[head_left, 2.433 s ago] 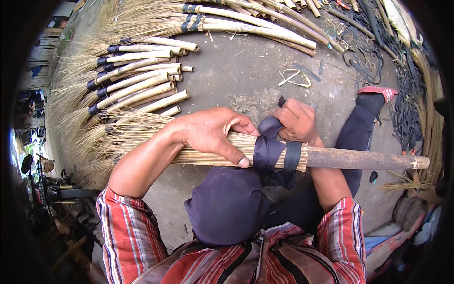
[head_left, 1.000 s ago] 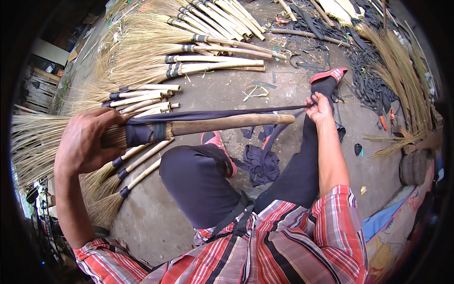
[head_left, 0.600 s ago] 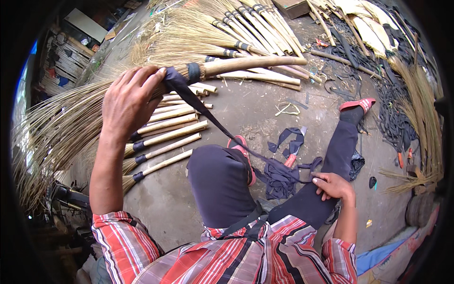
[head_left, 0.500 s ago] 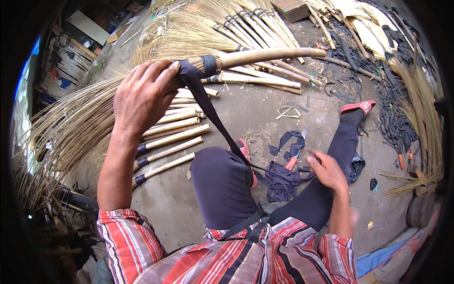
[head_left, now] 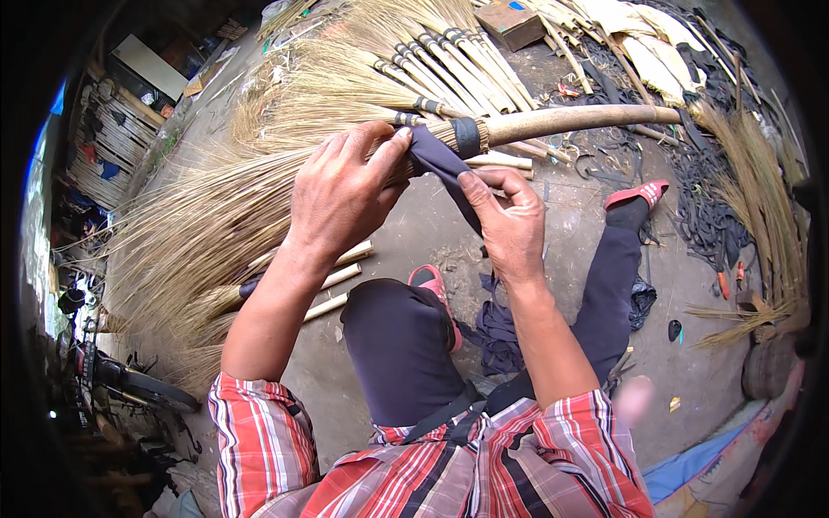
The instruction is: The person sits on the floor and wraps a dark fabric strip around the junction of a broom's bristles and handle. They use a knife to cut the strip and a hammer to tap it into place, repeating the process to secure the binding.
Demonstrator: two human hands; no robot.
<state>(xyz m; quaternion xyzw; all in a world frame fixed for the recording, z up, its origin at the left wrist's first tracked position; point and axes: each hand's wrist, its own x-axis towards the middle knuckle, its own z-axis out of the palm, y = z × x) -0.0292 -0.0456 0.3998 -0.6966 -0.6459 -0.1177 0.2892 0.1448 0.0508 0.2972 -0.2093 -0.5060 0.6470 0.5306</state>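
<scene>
A straw broom [head_left: 216,207] lies across in front of me, its bristles fanning to the left and its bamboo handle [head_left: 587,121] pointing right. My left hand [head_left: 345,173] is closed round the bristles near the neck, the thumb pressing the end of a dark cloth strip [head_left: 445,164] against them. From there the strip slants down to my right hand [head_left: 511,216], which pinches it between thumb and fingers. A black band [head_left: 466,136] circles the neck right of the strip. Below, a heap of dark cloth [head_left: 499,332] lies on the floor between my legs.
Several finished brooms [head_left: 432,65] lie at the back, handles toward me. More handles [head_left: 332,289] show under the held broom. A wooden block [head_left: 511,24] sits at the far side. At right are black strips [head_left: 717,216] and loose straw [head_left: 764,190]. A bicycle wheel [head_left: 151,388] is at left.
The broom and my left hand have shifted right. My right hand has risen from beside the cloth heap to the broom's neck and now pinches the strip close to it.
</scene>
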